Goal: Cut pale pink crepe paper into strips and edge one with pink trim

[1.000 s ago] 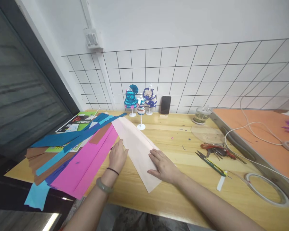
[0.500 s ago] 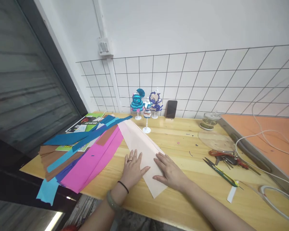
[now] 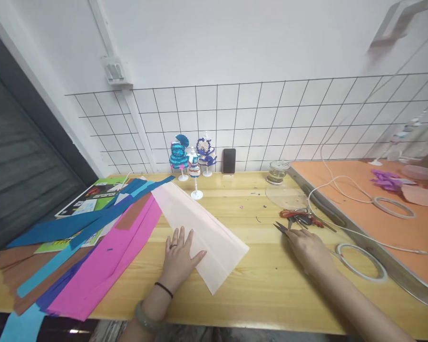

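A folded sheet of pale pink paper [image 3: 214, 251] lies slantwise on the wooden table. My left hand [image 3: 180, 256] rests flat on its left edge, fingers spread. To the right, my right hand [image 3: 308, 247] is closed over the snips [image 3: 281, 227]. Only their dark blades stick out past my fingers, pointing left; the handles are hidden under the hand.
Strips of magenta paper [image 3: 107, 251], blue paper [image 3: 57, 225] and brown paper [image 3: 17, 261] fan out at left over a magazine [image 3: 92, 190]. Decorated dress-form stands [image 3: 196, 173] and a phone [image 3: 228, 161] are at the back. A glass jar [image 3: 277, 172], keys [image 3: 303, 218], tape roll [image 3: 361, 262] and cable [image 3: 364, 235] lie right.
My right hand has left the pink paper and moved right onto the snips. My left hand stays on the paper. The view has swung to the right.
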`<state>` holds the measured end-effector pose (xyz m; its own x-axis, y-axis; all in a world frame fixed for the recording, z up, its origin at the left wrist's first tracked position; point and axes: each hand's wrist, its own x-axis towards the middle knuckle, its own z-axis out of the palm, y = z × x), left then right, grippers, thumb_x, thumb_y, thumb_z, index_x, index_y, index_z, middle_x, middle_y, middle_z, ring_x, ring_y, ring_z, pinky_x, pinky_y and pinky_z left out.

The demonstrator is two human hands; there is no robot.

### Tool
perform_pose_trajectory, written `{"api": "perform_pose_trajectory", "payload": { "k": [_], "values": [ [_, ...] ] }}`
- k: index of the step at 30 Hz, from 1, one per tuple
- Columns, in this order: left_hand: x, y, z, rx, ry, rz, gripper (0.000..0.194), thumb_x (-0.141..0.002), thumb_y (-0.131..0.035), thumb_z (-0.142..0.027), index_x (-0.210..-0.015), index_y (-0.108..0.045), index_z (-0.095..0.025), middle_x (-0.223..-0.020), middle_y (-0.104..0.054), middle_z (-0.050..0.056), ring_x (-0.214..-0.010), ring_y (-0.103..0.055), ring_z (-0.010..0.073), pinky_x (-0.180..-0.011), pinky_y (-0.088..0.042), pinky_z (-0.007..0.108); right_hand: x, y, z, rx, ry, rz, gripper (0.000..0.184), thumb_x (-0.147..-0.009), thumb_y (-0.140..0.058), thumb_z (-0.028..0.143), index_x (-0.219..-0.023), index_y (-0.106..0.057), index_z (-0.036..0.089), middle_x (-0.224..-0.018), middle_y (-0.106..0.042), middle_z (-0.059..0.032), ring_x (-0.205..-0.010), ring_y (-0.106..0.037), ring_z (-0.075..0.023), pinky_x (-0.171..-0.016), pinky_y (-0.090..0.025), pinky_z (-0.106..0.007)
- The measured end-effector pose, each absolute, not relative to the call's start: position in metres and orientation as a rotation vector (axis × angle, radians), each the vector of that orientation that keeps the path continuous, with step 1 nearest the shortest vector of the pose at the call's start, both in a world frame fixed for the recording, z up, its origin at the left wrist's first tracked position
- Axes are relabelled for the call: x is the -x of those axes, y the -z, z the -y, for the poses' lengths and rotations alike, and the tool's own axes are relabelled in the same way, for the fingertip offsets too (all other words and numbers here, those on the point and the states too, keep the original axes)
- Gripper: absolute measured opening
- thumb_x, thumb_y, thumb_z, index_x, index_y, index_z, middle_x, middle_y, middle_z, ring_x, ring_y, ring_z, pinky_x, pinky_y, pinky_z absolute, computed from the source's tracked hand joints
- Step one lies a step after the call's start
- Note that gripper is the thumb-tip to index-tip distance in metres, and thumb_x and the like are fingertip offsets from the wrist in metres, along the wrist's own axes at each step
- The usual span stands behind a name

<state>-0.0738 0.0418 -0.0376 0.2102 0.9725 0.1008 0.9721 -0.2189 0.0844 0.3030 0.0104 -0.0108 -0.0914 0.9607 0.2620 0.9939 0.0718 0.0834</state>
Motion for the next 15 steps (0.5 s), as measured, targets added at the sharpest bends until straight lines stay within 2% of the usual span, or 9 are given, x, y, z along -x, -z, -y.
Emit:
{"api": "perform_pose_trajectory", "payload": {
  "k": [4,7,12,15],
  "values": [
    [0.074,0.037,-0.041,-2.41,-0.245,-1.954,0.079,-0.076,-0.036,-0.065,-0.138,-0.02,-0.019,-0.143,-0.021,0.013,-0.132,-0.013,0.0295,-0.103,-0.009,0.049,-0.306,0.008,-0.01,2.081,0.391,2.312,0.027,-0.078,-0.038,0.008,-0.09,-0.062,0.012,-0.083,-0.067,-0.0135,-0.079,-0.061,-0.025,-0.07,-0.043,-0.036],
    [0.075,0.036,-0.04,-2.408,-0.306,-1.924,0.081,-0.075,-0.039,-0.064,-0.139,-0.017,-0.019,-0.143,-0.021,0.014,-0.132,-0.011,0.0307,-0.103,-0.011,0.05,-0.305,0.004,-0.011,2.126,0.298,2.129,0.031,-0.081,-0.035,0.013,-0.099,-0.06,0.013,-0.09,-0.067,-0.0137,-0.081,-0.061,-0.0263,-0.065,-0.044,-0.034],
    [0.073,0.026,-0.037,-2.544,-0.453,-1.799,0.078,-0.074,-0.05,-0.057,-0.136,-0.026,-0.017,-0.142,-0.024,0.013,-0.132,-0.008,0.0313,-0.104,-0.012,0.051,-0.278,-0.005,0.008,1.832,-0.011,1.903,0.037,-0.086,-0.031,0.027,-0.113,-0.054,0.02,-0.101,-0.063,-0.0082,-0.09,-0.06,-0.0221,-0.07,-0.046,-0.03],
    [0.066,0.016,-0.028,-2.654,-0.589,-1.585,0.063,-0.076,-0.054,-0.047,-0.128,-0.037,-0.015,-0.138,-0.032,0.013,-0.131,-0.014,0.0297,-0.104,-0.018,0.049,-0.249,-0.007,0.026,1.724,-0.177,2.052,0.038,-0.086,-0.03,0.027,-0.118,-0.052,0.026,-0.102,-0.062,-0.0061,-0.089,-0.06,-0.0203,-0.07,-0.047,-0.029]
  ]
}}
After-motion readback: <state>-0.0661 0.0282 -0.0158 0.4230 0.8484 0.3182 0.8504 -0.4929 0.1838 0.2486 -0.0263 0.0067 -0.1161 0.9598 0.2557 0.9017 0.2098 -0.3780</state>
